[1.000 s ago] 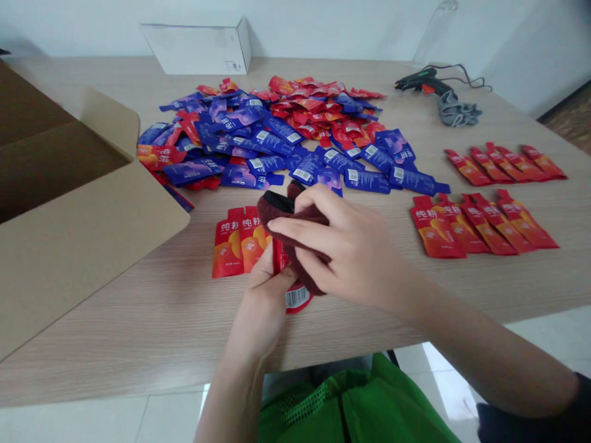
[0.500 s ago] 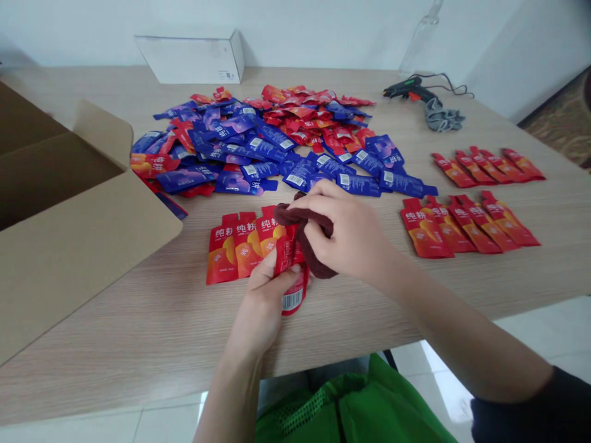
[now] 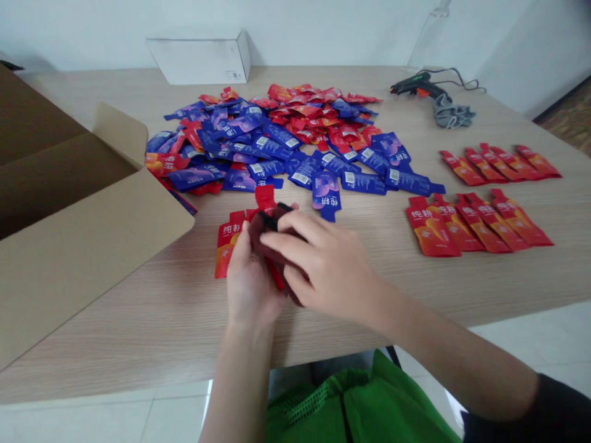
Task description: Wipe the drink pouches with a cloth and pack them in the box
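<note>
A red pouch (image 3: 265, 195) is held upright by my left hand (image 3: 253, 283), its spout end pointing away from me. Against that pouch my right hand (image 3: 327, 264) presses a dark maroon cloth (image 3: 268, 237), fingers closed round it, so most of the pouch is covered. Just behind my left hand lie red-and-orange pouches (image 3: 225, 246) in a row, partly hidden. Beyond both hands a heap of blue pouches (image 3: 240, 126) and red pouches (image 3: 305, 114) spreads over the table, with one blue pouch (image 3: 326, 192) nearest to my right hand.
An open cardboard box (image 3: 115, 246) takes up the left side. On the right are two rows of red pouches, a near row (image 3: 480, 224) and a far row (image 3: 501, 165). Behind them lie a glue gun (image 3: 420, 85) and a grey cloth (image 3: 452, 114). A white box (image 3: 198, 60) stands by the wall.
The pouch has turned from lying with its barcode end towards me to standing spout-away, and my left hand now cups it. My right hand with the cloth has moved down and left over it.
</note>
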`<state>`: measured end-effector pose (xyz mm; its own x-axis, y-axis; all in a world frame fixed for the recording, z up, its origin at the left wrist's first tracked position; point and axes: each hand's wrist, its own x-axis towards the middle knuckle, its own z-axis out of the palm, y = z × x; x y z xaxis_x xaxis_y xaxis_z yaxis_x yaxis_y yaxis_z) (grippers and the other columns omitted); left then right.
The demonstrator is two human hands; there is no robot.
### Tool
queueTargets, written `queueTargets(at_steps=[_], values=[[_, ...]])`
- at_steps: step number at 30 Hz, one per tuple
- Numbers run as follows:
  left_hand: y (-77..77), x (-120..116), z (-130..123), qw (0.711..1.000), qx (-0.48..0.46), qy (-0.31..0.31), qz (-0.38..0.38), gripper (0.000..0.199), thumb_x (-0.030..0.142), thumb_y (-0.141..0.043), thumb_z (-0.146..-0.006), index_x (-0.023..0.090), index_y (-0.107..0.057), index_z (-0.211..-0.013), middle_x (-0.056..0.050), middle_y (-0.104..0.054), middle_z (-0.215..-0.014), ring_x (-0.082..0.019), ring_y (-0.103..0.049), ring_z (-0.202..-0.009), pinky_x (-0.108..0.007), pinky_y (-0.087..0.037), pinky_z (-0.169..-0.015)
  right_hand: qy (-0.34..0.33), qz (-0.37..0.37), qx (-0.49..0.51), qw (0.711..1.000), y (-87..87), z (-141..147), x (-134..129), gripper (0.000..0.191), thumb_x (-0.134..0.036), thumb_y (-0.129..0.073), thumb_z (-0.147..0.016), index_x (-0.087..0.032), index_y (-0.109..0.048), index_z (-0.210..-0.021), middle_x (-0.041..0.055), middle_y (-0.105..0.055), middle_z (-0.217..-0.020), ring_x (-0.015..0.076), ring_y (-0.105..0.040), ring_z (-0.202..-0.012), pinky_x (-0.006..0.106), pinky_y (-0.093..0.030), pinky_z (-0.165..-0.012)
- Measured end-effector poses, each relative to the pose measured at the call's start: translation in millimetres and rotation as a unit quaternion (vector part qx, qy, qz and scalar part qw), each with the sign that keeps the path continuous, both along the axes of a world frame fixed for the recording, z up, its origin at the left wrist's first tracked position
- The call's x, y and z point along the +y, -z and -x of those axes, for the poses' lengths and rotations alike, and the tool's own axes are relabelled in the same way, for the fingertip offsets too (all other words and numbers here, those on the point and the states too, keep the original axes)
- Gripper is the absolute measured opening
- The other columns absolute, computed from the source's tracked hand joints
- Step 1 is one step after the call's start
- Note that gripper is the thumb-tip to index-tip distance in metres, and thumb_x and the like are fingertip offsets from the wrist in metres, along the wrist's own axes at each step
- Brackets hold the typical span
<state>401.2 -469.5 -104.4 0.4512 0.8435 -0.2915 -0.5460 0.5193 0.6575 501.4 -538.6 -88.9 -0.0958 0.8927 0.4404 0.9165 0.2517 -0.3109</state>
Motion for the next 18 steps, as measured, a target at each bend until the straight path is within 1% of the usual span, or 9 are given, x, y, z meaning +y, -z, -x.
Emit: queueTargets(at_steps=[3,5,8,9,11,13,15,17,18], values=[[-3.1,4.6,5.3,0.999,-0.017,0.001,-0.031,0.041,0.043,-0.041,-0.097,0.019,-0.071,-0.111,-0.009,-0.072,-0.124,-0.029,-0.066,-0.116,-0.041,-0.057,-0.094,-0.053,0.034,-0.001,0.998,14.5,6.8,-16.0,0.034,-0.018,-0.05,-0.092,-0.019,-0.067,-0.122,0.0073,-0.066,-0.112,0.0208,-0.06,-0.089,0.035,-0.049,-0.07],[-3.7,3.2,7.2,0.998,-0.038,-0.017,-0.049,0.04,0.042,-0.042,-0.096,0.021,-0.07,-0.115,-0.009,-0.071,-0.125,-0.031,-0.067,-0.114,-0.044,-0.057,-0.092,-0.067,0.037,0.028,0.997,14.9,2.8,-26.2,0.034,-0.017,-0.05,-0.092,-0.018,-0.067,-0.121,0.0075,-0.067,-0.112,0.0195,-0.062,-0.089,0.034,-0.051,-0.071],[-6.0,-3.4,4.7,0.998,-0.04,-0.031,-0.04,0.044,0.047,-0.042,-0.095,0.019,-0.071,-0.111,-0.011,-0.076,-0.112,-0.031,-0.068,-0.112,-0.043,-0.057,-0.091,-0.049,0.023,0.124,0.991,1.7,-11.3,-26.7,0.035,-0.012,-0.051,-0.089,-0.019,-0.068,-0.118,0.0067,-0.067,-0.114,0.0184,-0.064,-0.095,0.033,-0.053,-0.079],[-7.8,-5.7,2.8,0.998,-0.041,-0.034,-0.041,0.045,0.049,-0.042,-0.095,0.018,-0.072,-0.11,-0.012,-0.076,-0.109,-0.03,-0.068,-0.112,-0.042,-0.057,-0.091,-0.035,0.008,0.156,0.987,-4.0,-16.2,-22.3,0.036,-0.011,-0.05,-0.088,-0.02,-0.068,-0.118,0.0063,-0.067,-0.114,0.0181,-0.064,-0.098,0.032,-0.053,-0.082],[-12.4,-9.3,-1.5,0.996,-0.05,-0.044,-0.051,0.041,0.044,-0.042,-0.096,0.019,-0.072,-0.108,-0.01,-0.076,-0.107,-0.027,-0.067,-0.113,-0.037,-0.055,-0.093,0.006,-0.031,0.191,0.981,-12.6,-23.9,-10.1,0.04,-0.008,-0.05,-0.087,-0.021,-0.067,-0.121,0.0056,-0.066,-0.115,0.0175,-0.064,-0.102,0.031,-0.052,-0.087],[-16.4,-10.9,-5.8,0.996,-0.056,-0.041,-0.046,0.033,0.034,-0.044,-0.097,0.019,-0.071,-0.107,-0.007,-0.076,-0.108,-0.023,-0.067,-0.114,-0.032,-0.053,-0.096,0.048,-0.064,0.172,0.982,-14.0,-27.0,0.9,0.043,-0.008,-0.049,-0.086,-0.019,-0.066,-0.124,0.0071,-0.065,-0.117,0.0184,-0.063,-0.105,0.033,-0.052,-0.088],[-17.7,-10.1,-8.5,0.999,-0.043,-0.018,-0.017,0.03,0.029,-0.044,-0.097,0.018,-0.071,-0.106,-0.007,-0.075,-0.11,-0.023,-0.066,-0.114,-0.032,-0.053,-0.097,0.056,-0.062,0.114,0.99,-7.2,-25.4,4.9,0.042,-0.009,-0.049,-0.087,-0.016,-0.066,-0.125,0.0097,-0.065,-0.117,0.021,-0.063,-0.105,0.035,-0.052,-0.085],[-16.1,-6.4,-8.3,1.0,-0.016,-0.013,0.016,0.029,0.032,-0.046,-0.097,0.018,-0.07,-0.106,-0.008,-0.074,-0.111,-0.024,-0.067,-0.112,-0.035,-0.054,-0.095,0.031,-0.021,0.059,0.998,5.0,-21.8,0.3,0.039,-0.013,-0.051,-0.089,-0.017,-0.068,-0.123,0.0107,-0.065,-0.116,0.0228,-0.063,-0.102,0.037,-0.053,-0.082],[-14.7,-3.5,-6.8,0.999,-0.002,-0.031,0.026,0.028,0.034,-0.047,-0.097,0.018,-0.069,-0.106,-0.008,-0.074,-0.111,-0.024,-0.068,-0.109,-0.035,-0.055,-0.094,0.015,0.013,0.05,0.999,11.5,-20.8,-4.4,0.038,-0.014,-0.051,-0.089,-0.018,-0.069,-0.122,0.0098,-0.066,-0.116,0.0224,-0.064,-0.099,0.037,-0.053,-0.08]])
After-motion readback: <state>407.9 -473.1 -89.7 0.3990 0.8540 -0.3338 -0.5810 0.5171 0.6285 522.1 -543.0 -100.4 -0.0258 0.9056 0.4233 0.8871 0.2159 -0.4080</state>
